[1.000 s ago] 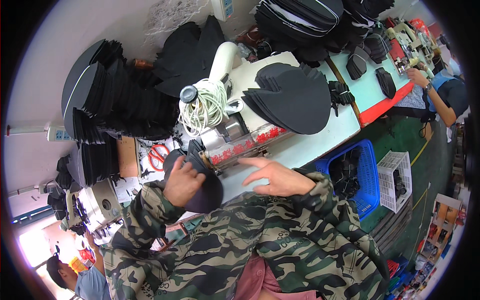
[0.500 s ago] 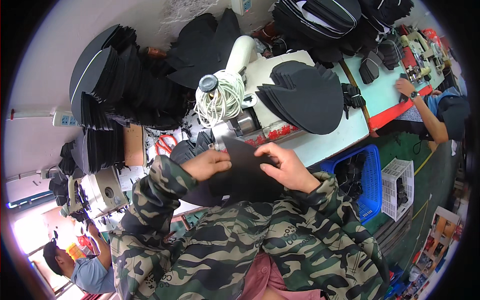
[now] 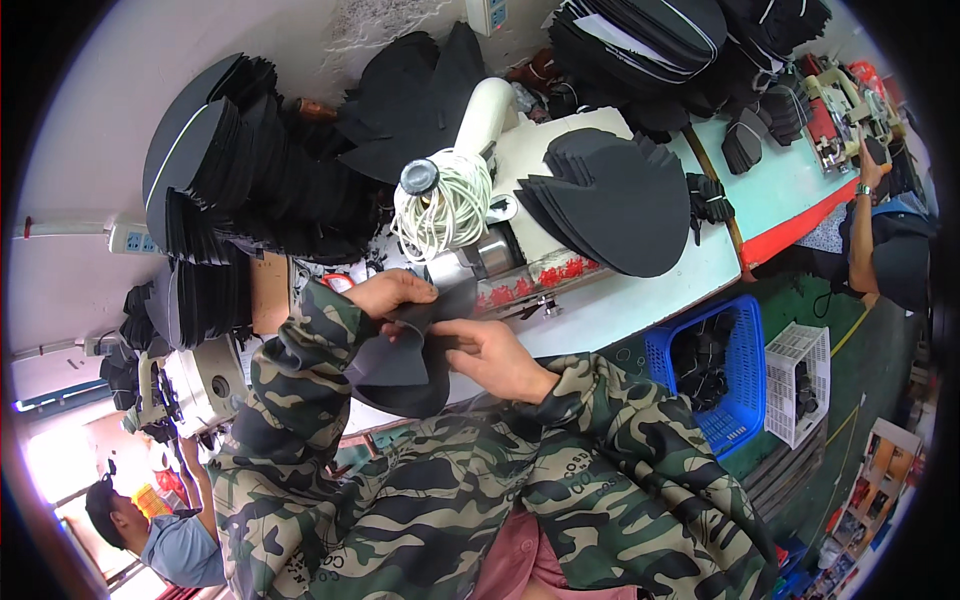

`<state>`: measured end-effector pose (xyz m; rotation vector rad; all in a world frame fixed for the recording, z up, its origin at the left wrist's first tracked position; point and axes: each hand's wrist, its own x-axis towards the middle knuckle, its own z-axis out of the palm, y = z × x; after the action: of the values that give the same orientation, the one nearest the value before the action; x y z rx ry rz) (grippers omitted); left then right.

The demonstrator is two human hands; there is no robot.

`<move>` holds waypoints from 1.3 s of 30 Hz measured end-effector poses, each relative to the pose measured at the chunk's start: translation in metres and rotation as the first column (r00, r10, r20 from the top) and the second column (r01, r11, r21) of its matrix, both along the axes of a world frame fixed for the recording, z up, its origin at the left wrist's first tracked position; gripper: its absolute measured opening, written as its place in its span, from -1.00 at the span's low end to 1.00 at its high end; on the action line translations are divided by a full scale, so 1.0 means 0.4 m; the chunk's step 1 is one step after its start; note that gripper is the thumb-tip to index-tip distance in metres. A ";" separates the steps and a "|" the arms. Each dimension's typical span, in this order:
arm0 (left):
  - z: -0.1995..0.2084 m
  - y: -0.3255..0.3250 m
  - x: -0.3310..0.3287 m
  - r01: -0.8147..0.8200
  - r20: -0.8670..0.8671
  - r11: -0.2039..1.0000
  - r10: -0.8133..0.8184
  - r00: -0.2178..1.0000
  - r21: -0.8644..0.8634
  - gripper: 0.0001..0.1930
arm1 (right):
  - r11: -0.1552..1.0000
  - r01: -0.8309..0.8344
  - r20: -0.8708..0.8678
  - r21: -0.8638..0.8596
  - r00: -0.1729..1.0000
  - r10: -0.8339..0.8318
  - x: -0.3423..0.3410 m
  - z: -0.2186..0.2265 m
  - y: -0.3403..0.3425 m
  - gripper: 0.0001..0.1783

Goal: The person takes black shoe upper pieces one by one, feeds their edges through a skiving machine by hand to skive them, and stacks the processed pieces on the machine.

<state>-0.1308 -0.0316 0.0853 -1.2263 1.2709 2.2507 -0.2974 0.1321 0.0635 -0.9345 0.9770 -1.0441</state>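
My left hand [image 3: 392, 297] pinches a black foam-like sheet piece [image 3: 392, 366] near its upper edge, thumb on top. The piece is bent into a curve and hangs in front of the table edge. My right hand [image 3: 492, 358] grips the same piece from the right, its fingers partly hidden in the fold. Just beyond both hands is the pale sewing machine [image 3: 540, 278] with worn red paint along its side. A stack of black notched pieces [image 3: 625, 205] rests on the machine.
A coil of white cord [image 3: 440, 210] hangs at the machine's post. Stacked black pieces [image 3: 215, 160] rise at the left. A blue basket [image 3: 745, 400] and a white crate [image 3: 800, 400] stand on the floor at right. Co-workers sit at left and far right.
Both hands have moved left with the black piece, which is now bent over where it was flatter. At far right, the co-worker's hand has moved toward the machine there.
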 end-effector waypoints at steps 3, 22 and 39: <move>-0.005 -0.036 -0.015 0.009 0.009 1.000 -0.009 1.000 -0.023 -0.72 | 0.998 0.065 0.011 -0.005 0.998 -0.065 0.010 -0.003 -0.016 -0.56; 0.029 0.154 -0.101 -0.079 -0.128 0.958 0.044 0.991 -0.277 -0.64 | 0.834 0.344 -0.647 -0.431 0.527 -0.552 -0.293 0.143 0.015 -0.75; -0.007 0.087 -0.139 0.043 0.141 0.769 0.063 0.988 -0.638 -0.67 | 0.904 0.101 -0.685 -0.416 0.619 -0.384 -0.229 0.173 -0.073 -0.70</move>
<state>-0.1862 0.0030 0.0826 -1.5795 2.0645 1.7046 -0.3889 0.1029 0.1327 -1.6414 1.7022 -1.0796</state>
